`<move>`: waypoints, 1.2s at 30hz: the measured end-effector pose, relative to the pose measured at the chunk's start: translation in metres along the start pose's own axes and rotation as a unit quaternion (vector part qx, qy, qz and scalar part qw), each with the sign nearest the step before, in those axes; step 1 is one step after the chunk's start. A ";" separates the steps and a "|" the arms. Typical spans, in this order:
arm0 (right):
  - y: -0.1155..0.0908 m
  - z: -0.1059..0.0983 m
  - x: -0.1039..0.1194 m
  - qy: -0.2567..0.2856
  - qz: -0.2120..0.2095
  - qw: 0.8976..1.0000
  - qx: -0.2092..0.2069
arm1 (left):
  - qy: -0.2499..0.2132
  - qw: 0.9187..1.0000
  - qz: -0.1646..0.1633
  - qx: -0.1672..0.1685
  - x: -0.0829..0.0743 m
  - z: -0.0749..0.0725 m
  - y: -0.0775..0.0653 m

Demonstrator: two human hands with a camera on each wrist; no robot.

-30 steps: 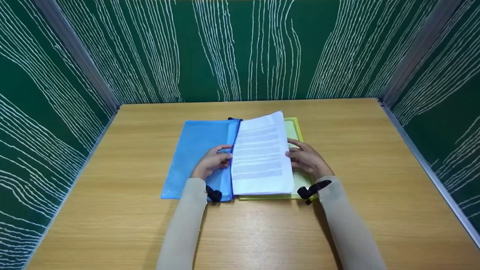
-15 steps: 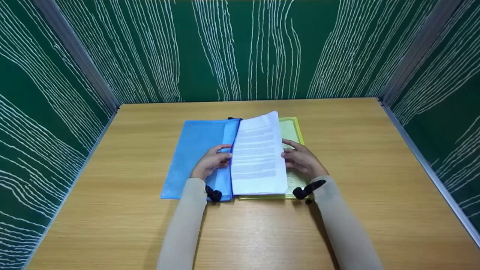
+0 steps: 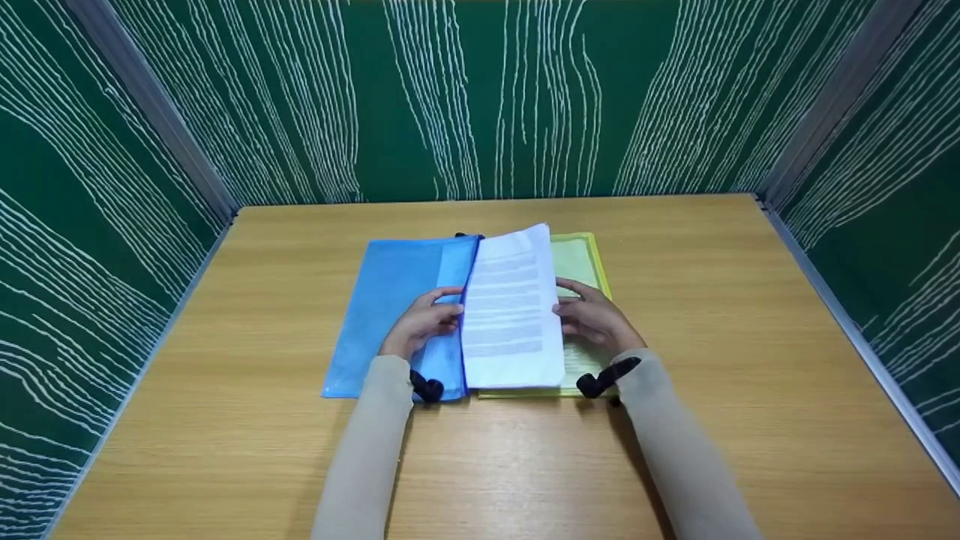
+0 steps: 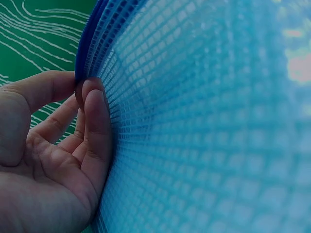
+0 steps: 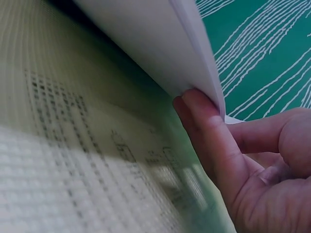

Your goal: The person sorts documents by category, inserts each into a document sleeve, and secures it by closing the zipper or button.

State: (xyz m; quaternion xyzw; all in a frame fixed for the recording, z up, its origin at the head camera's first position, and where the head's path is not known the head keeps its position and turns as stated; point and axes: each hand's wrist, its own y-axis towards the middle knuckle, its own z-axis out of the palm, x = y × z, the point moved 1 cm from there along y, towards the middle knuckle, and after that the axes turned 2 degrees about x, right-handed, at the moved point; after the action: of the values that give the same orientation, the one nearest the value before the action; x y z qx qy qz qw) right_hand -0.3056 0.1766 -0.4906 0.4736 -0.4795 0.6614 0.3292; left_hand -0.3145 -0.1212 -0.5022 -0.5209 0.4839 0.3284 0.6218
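Note:
A blue mesh zipper pouch (image 3: 390,315) lies left of centre, its dark blue zipper edge facing right. My left hand (image 3: 426,322) pinches that edge between thumb and fingers; the left wrist view shows the mesh (image 4: 204,136) bowed beside the fingers. A stack of printed paper sheets (image 3: 514,307) stands partly inside the pouch's opening, tilted, with its right edge raised. My right hand (image 3: 596,319) pinches this right edge, thumb on top and fingers under. Below the sheets is a yellow-green mesh zipper pouch (image 3: 581,259), and print shows through its mesh in the right wrist view.
Both pouches rest on a wooden table (image 3: 225,420). Green panels with white wavy lines (image 3: 480,97) rise behind and at both sides. A small black piece (image 3: 460,235) shows at the blue pouch's far edge. Black straps with wrist cameras are on both wrists.
My right hand has moved left with the paper sheets, which slide further into the blue pouch. More of the yellow-green pouch shows at the right. My left hand stays in place.

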 end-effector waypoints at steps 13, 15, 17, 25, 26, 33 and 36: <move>0.008 0.017 0.001 -0.027 0.007 0.999 -0.017 | -0.040 0.999 -0.005 0.014 0.000 -0.003 0.002; 0.009 0.019 0.001 -0.028 0.008 0.999 -0.017 | -0.045 0.999 -0.005 0.016 0.000 -0.003 0.002; 0.010 0.022 0.001 -0.020 0.010 1.000 -0.019 | -0.048 0.999 -0.006 0.016 0.000 -0.003 0.001; 0.014 0.029 -0.002 -0.009 0.004 1.000 -0.014 | -0.042 0.999 0.001 0.016 0.000 -0.004 0.000; 0.015 0.030 -0.002 -0.010 0.003 1.000 -0.013 | -0.042 0.999 0.002 0.016 0.000 -0.004 0.000; 0.016 0.035 -0.004 -0.008 0.007 1.000 -0.013 | -0.055 0.998 -0.003 0.016 0.001 -0.004 0.001; 0.017 0.038 -0.003 -0.011 0.005 1.000 -0.009 | -0.054 0.998 -0.006 0.013 0.000 -0.004 0.001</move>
State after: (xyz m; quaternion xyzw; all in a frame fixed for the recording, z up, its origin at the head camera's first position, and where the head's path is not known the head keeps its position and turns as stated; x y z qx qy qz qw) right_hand -0.3076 0.1352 -0.4957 0.4755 -0.4914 0.6536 0.3246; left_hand -0.3168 -0.1242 -0.5027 -0.4972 0.4506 0.3456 0.6560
